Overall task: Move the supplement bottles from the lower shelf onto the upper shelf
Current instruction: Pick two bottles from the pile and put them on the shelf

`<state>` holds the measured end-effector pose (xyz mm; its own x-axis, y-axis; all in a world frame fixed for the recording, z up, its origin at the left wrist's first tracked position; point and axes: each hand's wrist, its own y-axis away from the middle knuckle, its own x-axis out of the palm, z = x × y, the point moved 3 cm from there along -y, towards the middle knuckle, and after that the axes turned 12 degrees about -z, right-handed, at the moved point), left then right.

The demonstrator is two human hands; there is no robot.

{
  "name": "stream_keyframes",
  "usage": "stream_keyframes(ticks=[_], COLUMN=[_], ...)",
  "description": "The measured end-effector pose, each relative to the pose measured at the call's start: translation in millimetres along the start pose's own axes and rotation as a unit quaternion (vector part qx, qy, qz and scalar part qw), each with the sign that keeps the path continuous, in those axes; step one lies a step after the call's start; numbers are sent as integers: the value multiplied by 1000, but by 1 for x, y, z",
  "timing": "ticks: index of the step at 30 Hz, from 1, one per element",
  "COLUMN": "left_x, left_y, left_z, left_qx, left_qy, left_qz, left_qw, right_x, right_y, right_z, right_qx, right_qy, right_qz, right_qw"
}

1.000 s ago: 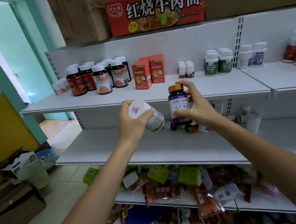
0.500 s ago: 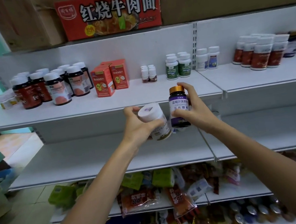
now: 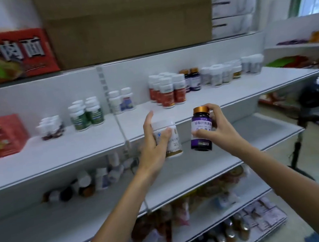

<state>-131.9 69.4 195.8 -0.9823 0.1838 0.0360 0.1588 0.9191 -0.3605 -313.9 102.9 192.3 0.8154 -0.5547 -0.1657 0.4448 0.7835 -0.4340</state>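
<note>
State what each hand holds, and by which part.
Left hand grips the white bottle round its body. Right hand holds the purple bottle by its side and gold cap.

We see only the person's arms and hands, and both are bare for as far as the view carries them. The left forearm is uncovered from the lower edge up, slim, and narrows to a fine wrist where it meets the left hand. The right forearm is unclothed too. It looks broad at the corner, where the wide lens swells it, and tapers toward the right hand. On both hands the fingers are long and slender, with smooth knuckles. We cannot make out the nails or finer marks, as the picture is slightly blurred.
</note>
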Motion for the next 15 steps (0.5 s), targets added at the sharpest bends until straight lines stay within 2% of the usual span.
stream_keyframes(ticks=[5, 10, 15], left_x=[80, 131, 156], left_y=[-14, -30, -62], left_z=[6, 14, 20], left_qx=[5, 53, 73], left_qy=[9, -45, -50], left_qz=[50, 82, 63], left_qw=[999, 994, 994], right_x=[-71, -121, -138], right_y=[-27, -55, -90], right_z=[-25, -40, -52], right_qx=[-31, -52, -70], right_qy=[31, 56, 59], right_qz=[-6, -53, -84], right_qw=[999, 996, 992])
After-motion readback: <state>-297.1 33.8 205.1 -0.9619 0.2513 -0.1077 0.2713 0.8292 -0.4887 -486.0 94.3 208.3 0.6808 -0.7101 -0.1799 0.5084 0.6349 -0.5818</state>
